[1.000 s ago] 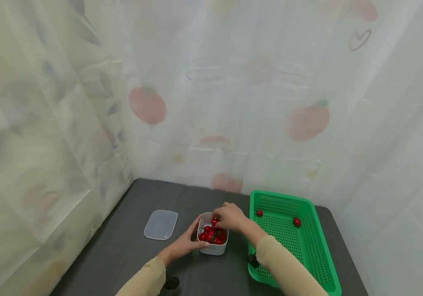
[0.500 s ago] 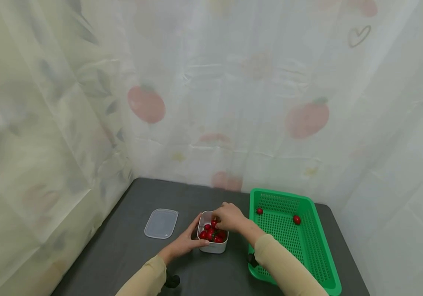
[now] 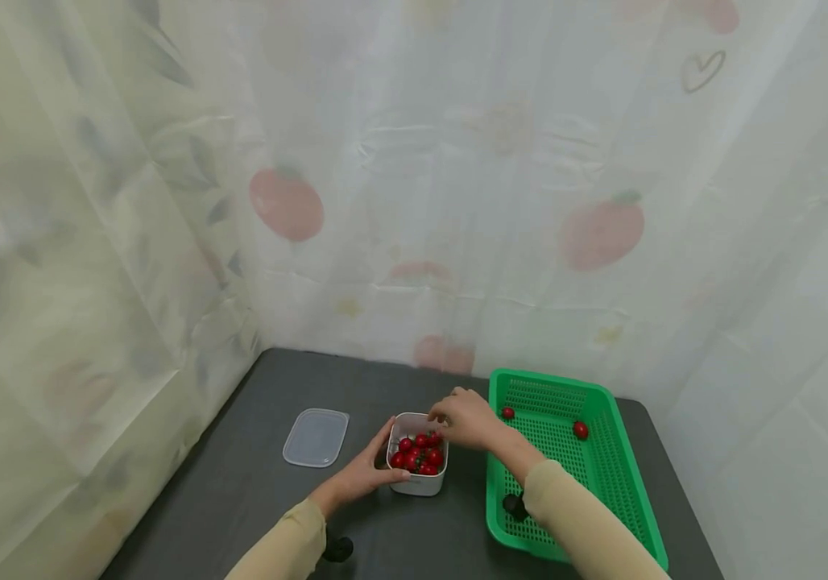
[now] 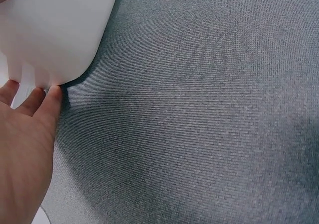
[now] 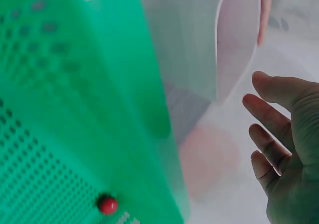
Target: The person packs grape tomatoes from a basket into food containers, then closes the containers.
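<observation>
In the head view, several cherry tomatoes (image 3: 414,461) lie in a small white food container (image 3: 417,486) on the dark table. My left hand (image 3: 358,478) holds this container by its left side, thumb along the front and fingers at the back. The left wrist view has the left hand (image 4: 25,154) with its fingertips against the container's white wall (image 4: 60,30). Above the container's back right corner is my right hand (image 3: 463,417). Seen in the right wrist view, the right hand (image 5: 294,129) has loosely bent fingers, thumb apart, and nothing between them.
On the right stands a green perforated basket (image 3: 544,375), partly under the right forearm. Two cherry tomatoes, one at the left (image 3: 507,413) and another at the right (image 3: 581,431), lie inside it. A translucent lid (image 3: 316,438) rests flat on the table left of the container.
My right hand has let go of a cherry tomato in the container and risen slightly up and to the right. The left hand and container have stayed in place.
</observation>
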Demonstrator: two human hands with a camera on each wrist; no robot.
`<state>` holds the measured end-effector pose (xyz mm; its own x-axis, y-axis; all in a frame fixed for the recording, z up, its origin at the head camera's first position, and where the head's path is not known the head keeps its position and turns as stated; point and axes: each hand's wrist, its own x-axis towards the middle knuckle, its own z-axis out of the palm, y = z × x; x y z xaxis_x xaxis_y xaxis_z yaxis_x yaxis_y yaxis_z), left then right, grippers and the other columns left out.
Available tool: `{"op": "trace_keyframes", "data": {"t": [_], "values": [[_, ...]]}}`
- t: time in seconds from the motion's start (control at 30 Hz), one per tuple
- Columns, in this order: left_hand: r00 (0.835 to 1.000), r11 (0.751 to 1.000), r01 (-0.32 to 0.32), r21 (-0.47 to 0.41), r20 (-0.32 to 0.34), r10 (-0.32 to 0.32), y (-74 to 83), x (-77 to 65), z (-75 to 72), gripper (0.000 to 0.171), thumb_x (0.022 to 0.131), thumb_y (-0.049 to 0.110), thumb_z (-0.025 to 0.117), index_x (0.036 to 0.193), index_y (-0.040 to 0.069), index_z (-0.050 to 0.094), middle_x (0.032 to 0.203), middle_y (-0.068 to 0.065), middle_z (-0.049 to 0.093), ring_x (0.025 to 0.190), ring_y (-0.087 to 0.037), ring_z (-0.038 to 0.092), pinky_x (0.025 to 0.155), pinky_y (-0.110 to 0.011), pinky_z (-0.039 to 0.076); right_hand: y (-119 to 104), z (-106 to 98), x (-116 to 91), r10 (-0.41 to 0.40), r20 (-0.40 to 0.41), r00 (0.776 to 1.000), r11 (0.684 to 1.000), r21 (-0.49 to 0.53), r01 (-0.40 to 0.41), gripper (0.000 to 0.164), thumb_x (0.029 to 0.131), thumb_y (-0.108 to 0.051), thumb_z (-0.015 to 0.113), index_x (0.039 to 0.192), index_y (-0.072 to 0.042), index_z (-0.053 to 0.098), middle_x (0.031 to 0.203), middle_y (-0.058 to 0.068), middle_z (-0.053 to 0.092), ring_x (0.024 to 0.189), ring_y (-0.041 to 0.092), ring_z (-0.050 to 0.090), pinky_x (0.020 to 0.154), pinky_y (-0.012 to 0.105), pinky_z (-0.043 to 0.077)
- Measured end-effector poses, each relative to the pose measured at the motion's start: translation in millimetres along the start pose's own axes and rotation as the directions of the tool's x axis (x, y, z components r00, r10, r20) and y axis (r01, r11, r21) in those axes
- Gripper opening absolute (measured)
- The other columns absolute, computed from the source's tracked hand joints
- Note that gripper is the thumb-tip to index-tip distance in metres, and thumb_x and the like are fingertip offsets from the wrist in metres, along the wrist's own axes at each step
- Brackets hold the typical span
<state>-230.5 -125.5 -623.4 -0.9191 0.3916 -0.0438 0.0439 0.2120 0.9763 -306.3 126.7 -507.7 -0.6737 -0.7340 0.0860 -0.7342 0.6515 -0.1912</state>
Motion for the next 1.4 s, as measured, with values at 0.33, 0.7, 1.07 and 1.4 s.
{"op": "trace_keyframes", "data": {"t": [0.33,0.7,1.07,1.4], "values": [[1.0,1.0,0.011,0.021,-0.017,-0.011,3.9,-0.8,-2.1,0.109,0.091,0.03,0.079,0.166,0.028,-0.001,0.168,-0.016,0.018,0.149,-0.04,0.028,0.113,-0.057,0.033,42,-35,-40,0.102,-0.06,0.993,0.994,0.056,-0.099,0.024,0.092,-0.017,0.078,0.116,-0.018,0.077,0.108,-0.001,0.073,0.105,0.026,0.058,0.092,0.049,0.046],[1.0,1.0,0.012,0.011,-0.017,-0.012,9.9,-4.6,-3.8,0.109,0.091,0.028,0.079,0.166,0.027,0.0,0.168,-0.017,0.017,0.148,-0.043,0.027,0.113,-0.058,0.033,100,-48,-85,0.236,-0.075,0.969,0.972,0.027,-0.235,0.027,0.094,-0.014,0.075,0.12,-0.012,0.074,0.115,0.005,0.072,0.115,0.036,0.06,0.097,0.057,0.046],[1.0,1.0,0.01,0.028,-0.026,-0.009,9.1,-5.9,-5.6,0.107,0.091,0.028,0.079,0.166,0.025,0.003,0.166,-0.019,0.022,0.146,-0.043,0.031,0.112,-0.059,0.034,130,-41,-108,0.369,0.018,0.929,0.929,-0.047,-0.368,0.032,0.094,-0.016,0.074,0.124,-0.004,0.071,0.119,0.015,0.07,0.113,0.046,0.058,0.087,0.059,0.05],[1.0,1.0,0.013,0.021,-0.013,-0.013,2.8,-6.3,-5.0,0.107,0.091,0.03,0.079,0.166,0.027,0.003,0.167,-0.017,0.019,0.147,-0.041,0.029,0.113,-0.058,0.033,150,-17,-122,0.514,0.177,0.84,0.853,0.004,-0.522,0.045,0.098,-0.016,0.066,0.136,0.006,0.059,0.133,0.03,0.059,0.125,0.058,0.047,0.097,0.068,0.041]]}}
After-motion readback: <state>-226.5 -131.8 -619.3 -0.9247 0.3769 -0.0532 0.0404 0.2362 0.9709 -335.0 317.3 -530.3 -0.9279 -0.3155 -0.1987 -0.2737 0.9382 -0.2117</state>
